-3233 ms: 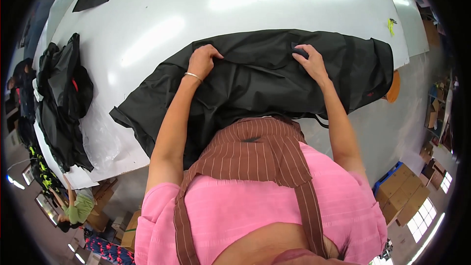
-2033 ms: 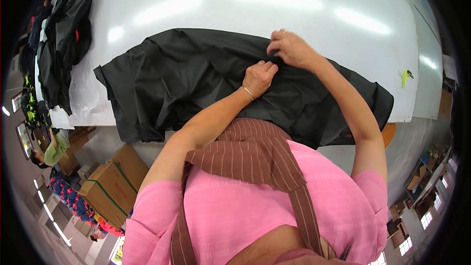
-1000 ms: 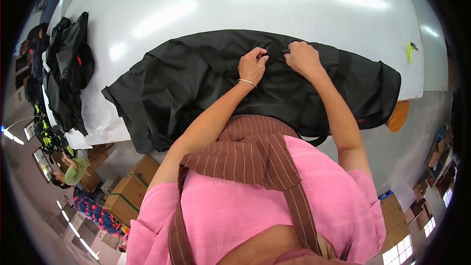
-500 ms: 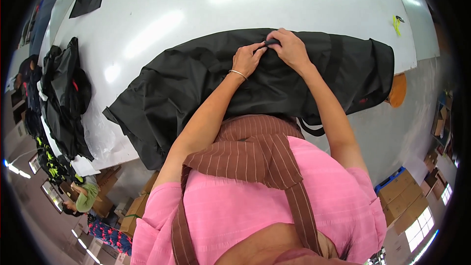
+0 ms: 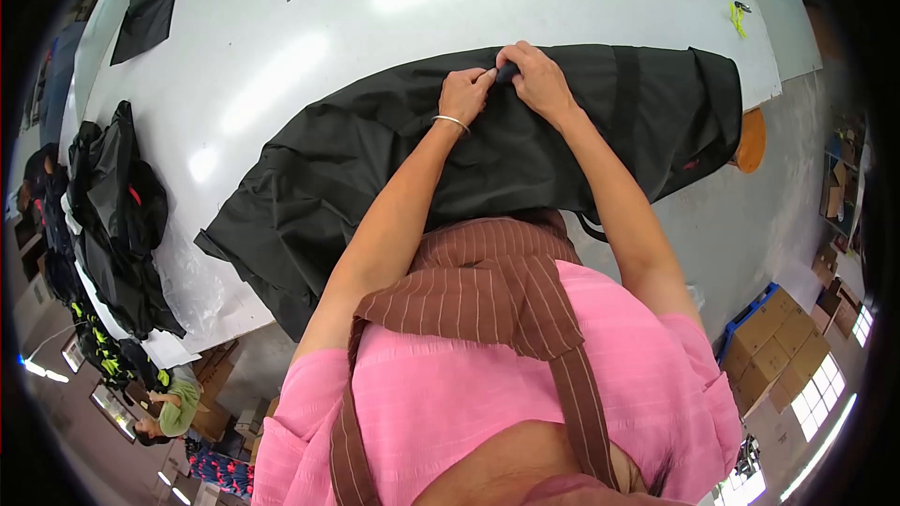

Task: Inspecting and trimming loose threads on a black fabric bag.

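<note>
A long black fabric bag [image 5: 375, 150] lies across the table in front of me, creased on the left and smoother towards its rounded right end. A darker strap-like band [image 5: 626, 84] crosses it right of my hands. My left hand [image 5: 462, 96] pinches the cloth near the bag's far edge, fingertips closed. Close beside it, my right hand [image 5: 539, 82] has its fingers curled round a small dark fold [image 5: 507, 72] of the same bag. The fingertips of both hands almost meet there; the exact detail between them is too small to make out.
The bag rests on a white table [image 5: 356, 9]. More black fabric pieces [image 5: 117, 220] lie at the left, beside clear plastic film [image 5: 192, 272]. A yellow-green cord [image 5: 738, 21] is at the far right. An orange stool [image 5: 750, 142] stands past the right edge; cartons [image 5: 773, 347] sit lower right. Another person [image 5: 176, 405] is at lower left.
My right hand has turned a little and curled closer round the dark fold. Both hands stay at the bag's far edge. The whole view has shifted slightly.
</note>
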Available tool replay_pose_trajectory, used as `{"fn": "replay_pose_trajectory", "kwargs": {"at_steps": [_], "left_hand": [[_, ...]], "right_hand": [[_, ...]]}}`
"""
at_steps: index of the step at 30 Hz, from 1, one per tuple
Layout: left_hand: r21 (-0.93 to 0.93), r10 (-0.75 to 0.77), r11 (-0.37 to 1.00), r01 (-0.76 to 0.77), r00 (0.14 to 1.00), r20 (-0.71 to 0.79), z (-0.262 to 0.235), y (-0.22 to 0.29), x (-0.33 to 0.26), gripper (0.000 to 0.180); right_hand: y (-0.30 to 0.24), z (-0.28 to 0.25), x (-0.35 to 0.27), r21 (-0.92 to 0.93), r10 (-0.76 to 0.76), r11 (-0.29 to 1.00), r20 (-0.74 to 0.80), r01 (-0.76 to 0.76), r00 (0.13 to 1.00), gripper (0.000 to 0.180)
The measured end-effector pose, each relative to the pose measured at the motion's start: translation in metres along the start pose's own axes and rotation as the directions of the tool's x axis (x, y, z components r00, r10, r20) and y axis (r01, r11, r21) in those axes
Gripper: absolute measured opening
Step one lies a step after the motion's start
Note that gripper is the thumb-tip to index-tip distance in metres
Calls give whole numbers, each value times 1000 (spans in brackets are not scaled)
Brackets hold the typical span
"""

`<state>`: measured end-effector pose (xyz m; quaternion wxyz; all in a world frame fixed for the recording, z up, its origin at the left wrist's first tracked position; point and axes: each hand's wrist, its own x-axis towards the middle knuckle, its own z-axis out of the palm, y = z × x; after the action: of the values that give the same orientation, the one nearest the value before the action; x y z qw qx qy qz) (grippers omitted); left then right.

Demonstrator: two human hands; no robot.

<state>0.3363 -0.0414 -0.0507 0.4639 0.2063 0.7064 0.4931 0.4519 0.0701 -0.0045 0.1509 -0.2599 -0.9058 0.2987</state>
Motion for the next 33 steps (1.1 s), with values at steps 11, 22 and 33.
{"fn": "replay_pose_trajectory", "kwargs": {"at_steps": [11,22,33], "left_hand": [[194,39,977,-92,965,260,-37,31,11,22],[410,35,865,-288,851,524,-26,74,81,28],[204,148,952,-230,925,350,-26,49,63,26]], "right_hand": [[0,-25,-9,326,343,894,-57,-307,938,21],[19,-17,-19,526,518,697,100,-487,849,23],[-19,3,1,172,364,924,-124,-342,923,14]]}}
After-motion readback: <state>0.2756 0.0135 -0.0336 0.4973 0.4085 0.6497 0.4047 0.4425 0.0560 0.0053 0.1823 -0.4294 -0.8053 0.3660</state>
